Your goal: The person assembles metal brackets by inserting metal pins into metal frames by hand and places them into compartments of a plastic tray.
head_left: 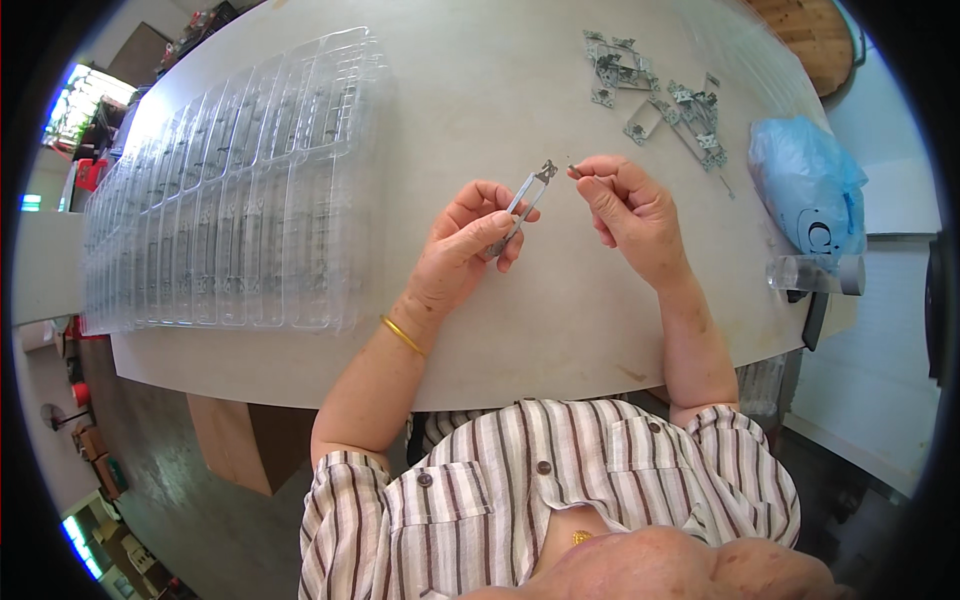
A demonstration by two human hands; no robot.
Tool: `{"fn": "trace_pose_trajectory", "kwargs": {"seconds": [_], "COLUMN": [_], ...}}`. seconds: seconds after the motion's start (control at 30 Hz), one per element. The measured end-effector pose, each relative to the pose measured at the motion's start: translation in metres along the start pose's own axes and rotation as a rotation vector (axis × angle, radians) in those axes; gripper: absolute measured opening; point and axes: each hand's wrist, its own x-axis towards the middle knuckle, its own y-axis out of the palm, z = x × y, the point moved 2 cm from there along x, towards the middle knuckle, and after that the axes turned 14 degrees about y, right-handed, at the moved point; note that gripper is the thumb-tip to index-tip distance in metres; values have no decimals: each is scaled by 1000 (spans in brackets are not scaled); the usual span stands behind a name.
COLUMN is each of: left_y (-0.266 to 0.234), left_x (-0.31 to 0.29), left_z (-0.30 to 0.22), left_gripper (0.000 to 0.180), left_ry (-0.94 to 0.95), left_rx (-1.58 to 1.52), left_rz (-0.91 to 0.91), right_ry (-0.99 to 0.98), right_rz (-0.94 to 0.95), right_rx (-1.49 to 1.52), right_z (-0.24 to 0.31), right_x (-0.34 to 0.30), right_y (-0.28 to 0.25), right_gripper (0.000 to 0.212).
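Note:
Over the middle of the table, my left hand (462,238) grips a narrow grey metal frame (522,196) between thumb and fingers. The frame tilts up to the right, and its bracket-like end sticks out beyond the fingertips. Just right of that end, my right hand (632,208) is closed in a pinch on a small dark piece (574,172), too small to name. The two hands are apart. Farther off to the right, a loose pile of similar grey metal frames (622,72) lies on the table, with more metal brackets (700,118) beside it.
Stacked clear plastic trays (225,190), with compartments holding grey metal parts, cover the table's left side. At the right edge are a blue plastic bag (808,185) and a clear cylindrical container (815,273) on its side. Below the table's left front edge stands a cardboard box (235,440).

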Motion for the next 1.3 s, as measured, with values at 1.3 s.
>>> {"fn": "trace_pose_trajectory", "kwargs": {"seconds": [1.3], "left_y": [14], "left_x": [-3], "left_z": [-8], "left_gripper": [39], "left_ry": [-91], "left_rx": [345], "left_rz": [120], "right_ry": [252], "right_rz": [233], "right_rx": [104], "right_z": [4], "right_x": [-5], "right_y": [3], "right_gripper": [26]}}
